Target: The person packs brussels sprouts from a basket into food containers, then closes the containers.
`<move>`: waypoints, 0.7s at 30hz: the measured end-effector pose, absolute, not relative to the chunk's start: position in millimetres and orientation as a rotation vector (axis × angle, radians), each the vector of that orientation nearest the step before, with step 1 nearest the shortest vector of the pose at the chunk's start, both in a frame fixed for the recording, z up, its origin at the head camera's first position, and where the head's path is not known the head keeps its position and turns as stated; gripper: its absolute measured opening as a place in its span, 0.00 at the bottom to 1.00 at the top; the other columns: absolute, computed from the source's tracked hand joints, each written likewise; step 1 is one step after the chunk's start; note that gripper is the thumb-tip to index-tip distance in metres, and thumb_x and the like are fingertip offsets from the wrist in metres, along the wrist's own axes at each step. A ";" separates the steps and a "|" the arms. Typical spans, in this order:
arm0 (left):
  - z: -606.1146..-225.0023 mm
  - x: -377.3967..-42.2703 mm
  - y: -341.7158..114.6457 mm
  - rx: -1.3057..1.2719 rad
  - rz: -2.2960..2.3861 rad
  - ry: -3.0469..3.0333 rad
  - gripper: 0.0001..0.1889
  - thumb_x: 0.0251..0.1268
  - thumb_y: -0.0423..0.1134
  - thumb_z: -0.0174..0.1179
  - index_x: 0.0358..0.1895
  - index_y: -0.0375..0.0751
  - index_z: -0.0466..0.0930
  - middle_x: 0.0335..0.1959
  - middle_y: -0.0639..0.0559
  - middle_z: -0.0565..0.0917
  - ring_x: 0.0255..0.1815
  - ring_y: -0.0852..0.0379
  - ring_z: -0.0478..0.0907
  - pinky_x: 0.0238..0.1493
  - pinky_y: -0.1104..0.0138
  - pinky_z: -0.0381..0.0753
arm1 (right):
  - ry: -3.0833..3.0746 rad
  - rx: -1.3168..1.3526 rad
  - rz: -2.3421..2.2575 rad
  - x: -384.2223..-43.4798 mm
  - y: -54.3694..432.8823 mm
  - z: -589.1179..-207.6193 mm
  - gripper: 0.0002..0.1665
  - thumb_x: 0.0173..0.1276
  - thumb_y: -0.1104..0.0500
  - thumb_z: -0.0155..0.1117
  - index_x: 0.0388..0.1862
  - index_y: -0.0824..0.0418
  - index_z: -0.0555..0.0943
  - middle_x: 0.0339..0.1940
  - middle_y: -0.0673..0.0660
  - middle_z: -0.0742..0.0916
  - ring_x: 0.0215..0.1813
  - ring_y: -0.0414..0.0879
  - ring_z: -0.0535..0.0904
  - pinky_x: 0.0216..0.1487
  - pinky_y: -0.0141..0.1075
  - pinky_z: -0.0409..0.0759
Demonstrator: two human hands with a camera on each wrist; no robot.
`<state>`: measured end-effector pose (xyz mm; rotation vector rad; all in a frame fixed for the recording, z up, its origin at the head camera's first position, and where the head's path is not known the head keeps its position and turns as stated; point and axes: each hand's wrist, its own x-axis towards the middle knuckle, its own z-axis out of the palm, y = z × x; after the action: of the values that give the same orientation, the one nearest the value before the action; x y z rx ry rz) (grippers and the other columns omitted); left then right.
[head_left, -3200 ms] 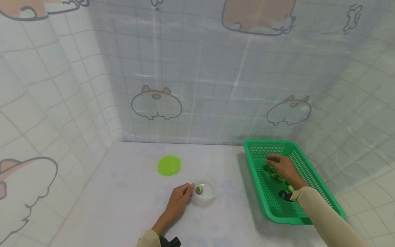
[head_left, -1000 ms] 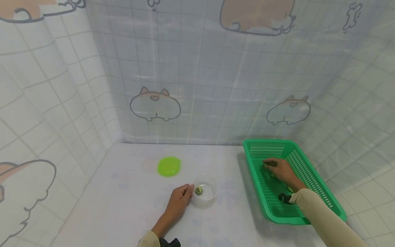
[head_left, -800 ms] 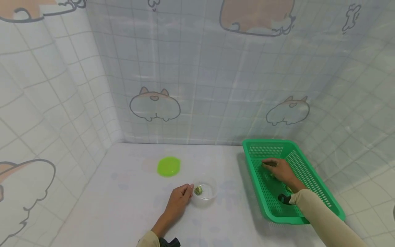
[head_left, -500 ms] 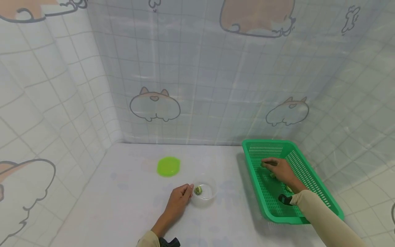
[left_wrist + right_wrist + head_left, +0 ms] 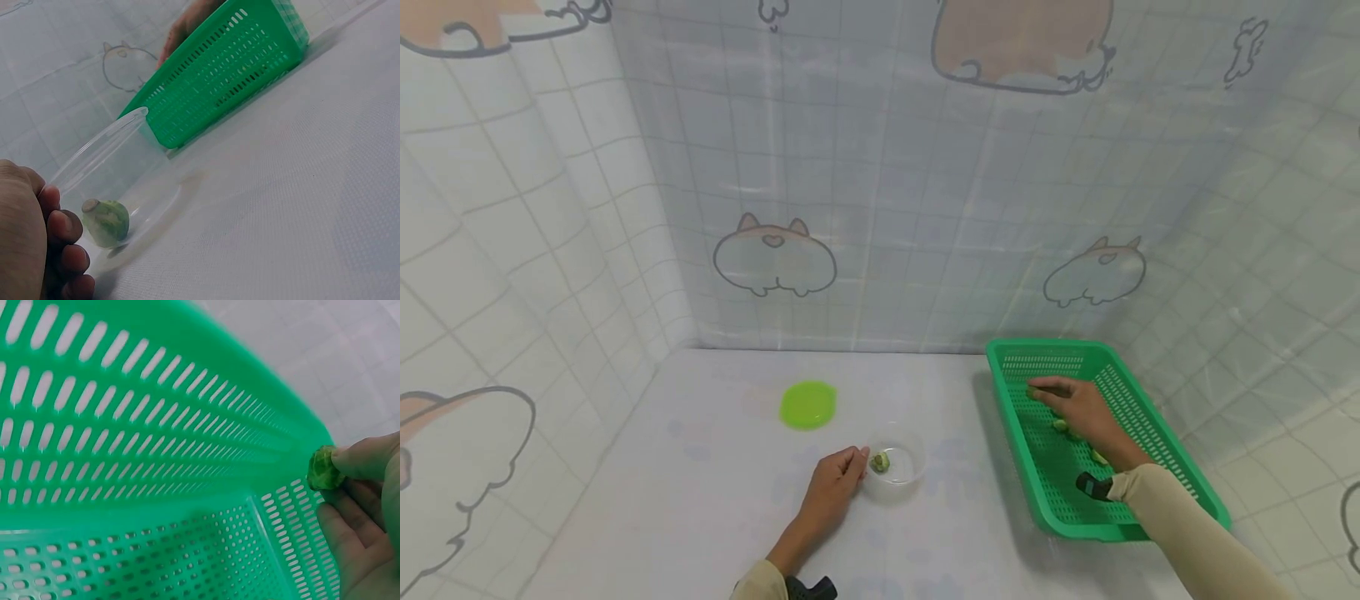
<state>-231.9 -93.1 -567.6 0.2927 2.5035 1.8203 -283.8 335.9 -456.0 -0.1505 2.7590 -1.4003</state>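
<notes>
My left hand (image 5: 832, 486) grips the near-left rim of a clear plastic tub (image 5: 913, 468) standing on the white table. One Brussels sprout (image 5: 107, 222) lies at the bottom of the tub, its cut stem end turned up. My right hand (image 5: 1086, 414) is inside the green basket (image 5: 1051, 512), over its back left part. Between thumb and fingers it pinches another Brussels sprout (image 5: 325, 469), held up near the basket's wall. Several more sprouts (image 5: 1060, 425) lie on the basket floor below that hand, partly covered by it.
A bright green lid (image 5: 808, 405) lies flat on the table behind and left of the tub. The basket stands at the right, close to the sheet-covered side wall. A patterned sheet (image 5: 880, 208) hangs along the back edge of the table.
My right hand has come up from the sprouts with one pinched in its fingers, shifting slightly left towards the basket's left wall. My left hand and the tub stay in place.
</notes>
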 end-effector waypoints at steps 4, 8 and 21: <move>-566.4 -232.1 -93.5 0.291 1.808 2.510 0.27 0.77 0.63 0.47 0.28 0.44 0.76 0.20 0.56 0.72 0.24 0.61 0.68 0.26 0.70 0.67 | 2.737 -0.176 -1.458 -281.3 332.6 -449.6 0.24 0.76 0.45 0.60 0.65 0.55 0.80 0.60 0.56 0.85 0.64 0.60 0.77 0.62 0.58 0.74; -565.7 -231.9 -94.1 0.291 1.810 2.513 0.27 0.77 0.62 0.47 0.28 0.45 0.76 0.20 0.57 0.71 0.23 0.62 0.68 0.26 0.70 0.67 | 2.740 -0.153 -1.464 -279.3 327.4 -442.0 0.25 0.75 0.44 0.61 0.65 0.53 0.80 0.62 0.55 0.84 0.64 0.55 0.78 0.63 0.58 0.73; -567.1 -233.0 -92.9 0.287 1.833 2.494 0.27 0.77 0.61 0.48 0.28 0.42 0.76 0.19 0.55 0.71 0.23 0.61 0.68 0.26 0.70 0.67 | 2.653 -0.332 -1.605 -273.9 291.0 -428.1 0.22 0.73 0.50 0.65 0.61 0.57 0.82 0.57 0.55 0.87 0.57 0.44 0.83 0.60 0.45 0.78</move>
<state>-233.0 -92.9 -567.1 0.2868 2.4942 1.8332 -273.9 291.0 -428.1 -0.3323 2.6533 -1.6054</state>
